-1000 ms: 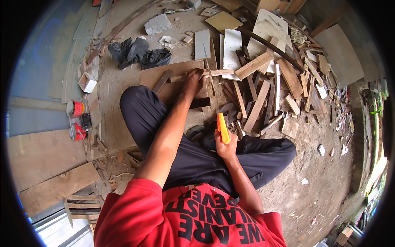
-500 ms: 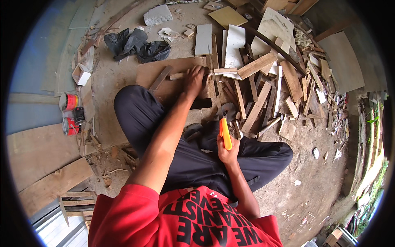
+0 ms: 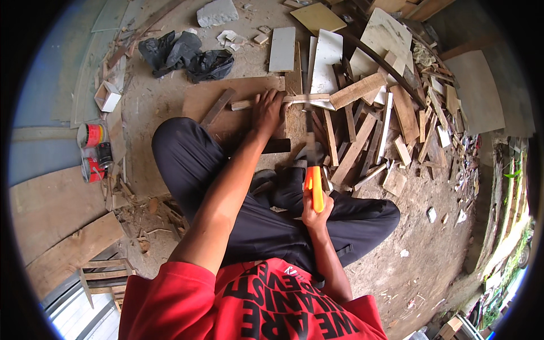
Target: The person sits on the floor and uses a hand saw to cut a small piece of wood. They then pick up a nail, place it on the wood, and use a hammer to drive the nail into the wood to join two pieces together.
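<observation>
A narrow wooden strip [image 3: 243, 105] lies crosswise over a brown board [image 3: 195, 96] on the ground before my crossed legs. My left hand [image 3: 268, 113] is closed over it, pressing it down. In my right hand [image 3: 317, 214] is a hand saw [image 3: 315, 190], gripped by its orange-yellow handle. Its blade points away from me, smeared by motion, and reaches the strip to the right of my left hand. Whether the teeth touch the wood I cannot tell. A short dark wood piece [image 3: 218, 107] sits on the board, left of my left hand.
Offcuts and planks [image 3: 357, 147] are heaped on the right, with white panels [image 3: 326, 62] behind the strip. Black plastic bags [image 3: 181, 54] lie at the far left. Cans [image 3: 93, 136] and a small white box [image 3: 107, 96] stand along the left side.
The saw has shifted right along the strip, its handle drawn slightly toward me with my right hand. My left hand keeps its hold on the strip.
</observation>
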{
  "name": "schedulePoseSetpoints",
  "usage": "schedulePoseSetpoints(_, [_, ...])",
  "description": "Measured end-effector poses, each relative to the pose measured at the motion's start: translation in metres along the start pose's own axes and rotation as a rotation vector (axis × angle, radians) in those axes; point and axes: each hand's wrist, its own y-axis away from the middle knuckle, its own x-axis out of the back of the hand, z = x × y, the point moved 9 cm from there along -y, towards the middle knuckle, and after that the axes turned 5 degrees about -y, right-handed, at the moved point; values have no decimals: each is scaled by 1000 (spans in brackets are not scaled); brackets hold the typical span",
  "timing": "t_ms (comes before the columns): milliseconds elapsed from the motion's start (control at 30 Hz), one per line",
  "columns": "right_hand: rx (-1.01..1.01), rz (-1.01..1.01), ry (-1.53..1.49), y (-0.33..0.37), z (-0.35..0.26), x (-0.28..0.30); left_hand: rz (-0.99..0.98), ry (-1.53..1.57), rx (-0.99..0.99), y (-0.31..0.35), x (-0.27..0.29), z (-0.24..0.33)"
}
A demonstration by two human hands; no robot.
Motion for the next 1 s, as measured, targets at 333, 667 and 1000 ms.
schedulePoseSetpoints(333, [29, 230, -32, -5, 18, 24, -141, 123, 286, -22, 0, 3])
schedulePoseSetpoints(667, [-35, 243, -55, -2, 36, 26, 1, 253, 313, -16, -17, -7])
schedulePoseSetpoints(1000, [43, 196, -41, 11, 30, 25, 12, 630, 360, -22, -14, -19])
